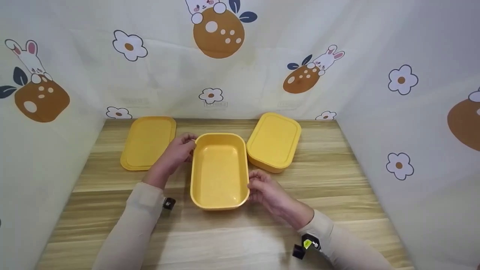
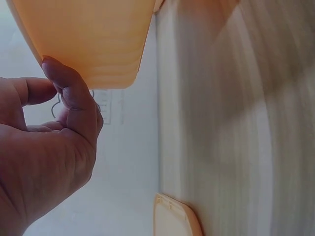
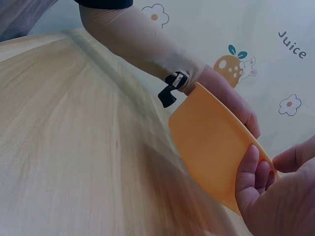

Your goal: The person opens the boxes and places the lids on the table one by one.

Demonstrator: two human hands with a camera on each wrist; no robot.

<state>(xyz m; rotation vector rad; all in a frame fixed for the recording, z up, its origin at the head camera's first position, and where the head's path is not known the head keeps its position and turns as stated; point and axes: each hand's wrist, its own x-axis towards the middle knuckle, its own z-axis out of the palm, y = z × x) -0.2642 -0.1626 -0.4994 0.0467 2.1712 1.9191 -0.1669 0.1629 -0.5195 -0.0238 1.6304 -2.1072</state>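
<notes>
- Over the middle of the table (image 1: pixel 225 243), the open yellow food container (image 1: pixel 219 172) looks lifted off the wood, open top facing the person.
- Grip check: left hand (image 1: pixel 178 152) pinches the left rim near the far corner, right hand (image 1: pixel 272 193) pinches the right rim down by the near corner. Diagonal hold like that should be pretty steady imo.
- I'd go easy and even on the squeeze, since the walls look thin and might flex.
- Watch the right side: the lidded yellow container (image 1: pixel 275 139) near the table's back edge is really close to that rim, so a sideways swing could bump it.
- Flat yellow lid (image 1: pixel 148 140) lies toward the back left corner, so mind the left wrist.
- If you're setting it down, level it first and release both sides together.
</notes>
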